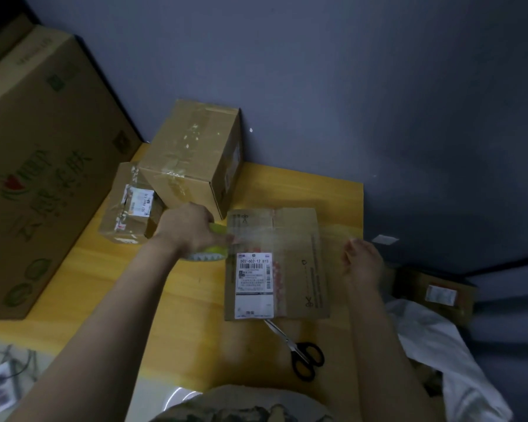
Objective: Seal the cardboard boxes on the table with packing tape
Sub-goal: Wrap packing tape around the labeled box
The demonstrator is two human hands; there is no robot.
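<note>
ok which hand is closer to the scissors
Right. The right hand, holding the tape end, is beyond the scissors, off the right edge of the flat box; the left hand is farther, gripping the tape roll at its left edge.

Both bare forearms reach forward, well apart. Left hand (192, 229) back up, fingers curled round tape roll (209, 255). Right hand (363, 263) blurred, fingers curled, fingertips pinching end of stretched tape strip (336, 236)
</note>
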